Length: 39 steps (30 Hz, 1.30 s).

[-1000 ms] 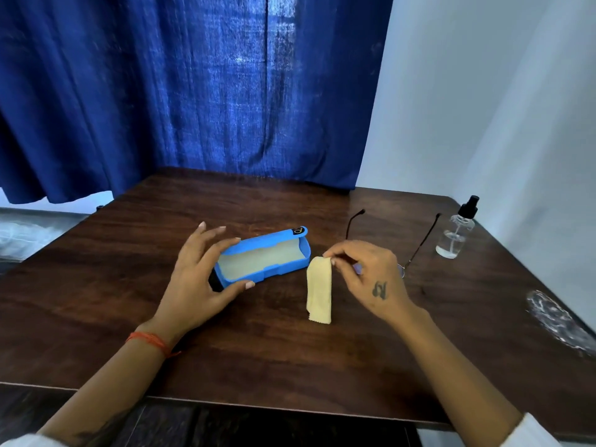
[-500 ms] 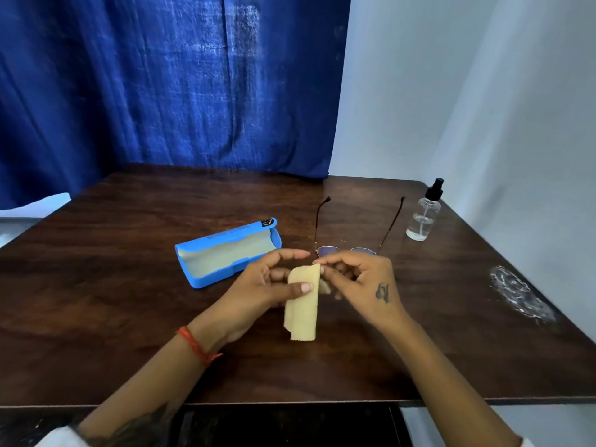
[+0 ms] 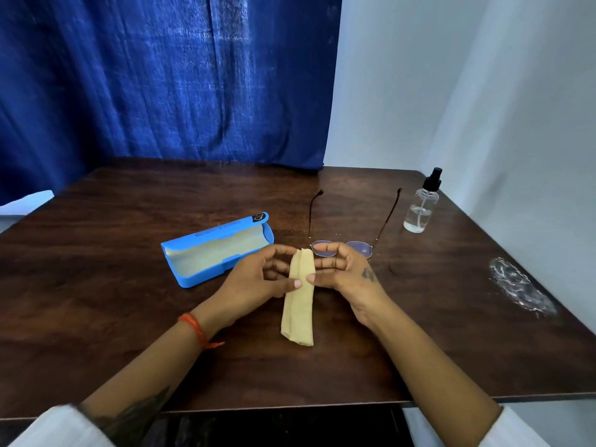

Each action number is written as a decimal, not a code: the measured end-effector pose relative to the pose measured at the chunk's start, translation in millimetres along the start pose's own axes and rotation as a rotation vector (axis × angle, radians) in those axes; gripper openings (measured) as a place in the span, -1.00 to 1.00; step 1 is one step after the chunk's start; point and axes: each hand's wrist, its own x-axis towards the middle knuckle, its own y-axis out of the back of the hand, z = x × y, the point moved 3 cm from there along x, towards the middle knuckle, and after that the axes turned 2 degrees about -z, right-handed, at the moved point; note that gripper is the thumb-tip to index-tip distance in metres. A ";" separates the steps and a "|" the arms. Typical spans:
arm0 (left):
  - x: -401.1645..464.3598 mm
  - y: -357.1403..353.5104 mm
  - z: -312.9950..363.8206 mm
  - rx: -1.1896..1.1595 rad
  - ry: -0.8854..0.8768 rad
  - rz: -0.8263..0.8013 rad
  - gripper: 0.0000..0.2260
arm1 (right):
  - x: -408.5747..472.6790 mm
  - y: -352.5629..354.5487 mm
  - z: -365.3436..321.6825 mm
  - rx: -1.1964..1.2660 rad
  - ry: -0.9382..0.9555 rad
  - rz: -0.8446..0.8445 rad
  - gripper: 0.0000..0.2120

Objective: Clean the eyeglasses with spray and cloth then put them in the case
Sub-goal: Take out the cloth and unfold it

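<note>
A folded yellow cloth (image 3: 298, 304) hangs between my hands above the table's middle. My left hand (image 3: 254, 280) pinches its left edge and my right hand (image 3: 346, 274) pinches its right edge near the top. Just behind my right hand the eyeglasses (image 3: 353, 245) lie on the table with their arms open and pointing away; my fingers hide part of the left lens. The blue case (image 3: 217, 250) lies open to the left, its pale lining showing. A clear spray bottle (image 3: 421, 204) with a black nozzle stands upright at the far right.
The dark wooden table (image 3: 129, 317) carries a whitish smear (image 3: 519, 287) near its right edge. A blue curtain (image 3: 161, 79) hangs behind the table and a white wall (image 3: 467, 91) stands to the right.
My left hand left the case and came right to join the right hand on the cloth. Both hands now hold the cloth, which hangs a bit lower.
</note>
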 end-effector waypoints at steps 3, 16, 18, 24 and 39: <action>5.0 0.6 -6.2 0.065 -0.040 0.082 -0.45 | 1.1 -1.6 2.5 -0.121 0.058 0.015 -0.46; -1.6 4.8 -12.6 0.475 -0.389 0.044 -0.74 | -8.9 -5.7 2.9 -0.649 0.501 0.070 -0.77; -4.7 5.3 -12.3 0.475 -0.381 0.052 -0.79 | -12.9 -3.5 3.0 -0.632 0.478 0.084 -0.78; -5.3 3.1 -15.9 0.906 -0.263 0.108 -0.36 | -11.7 -1.0 8.0 -0.850 0.282 0.082 -0.71; -7.9 -0.9 -11.0 0.606 -0.563 0.087 -0.83 | -17.4 -8.9 4.3 -0.768 0.671 0.058 -0.81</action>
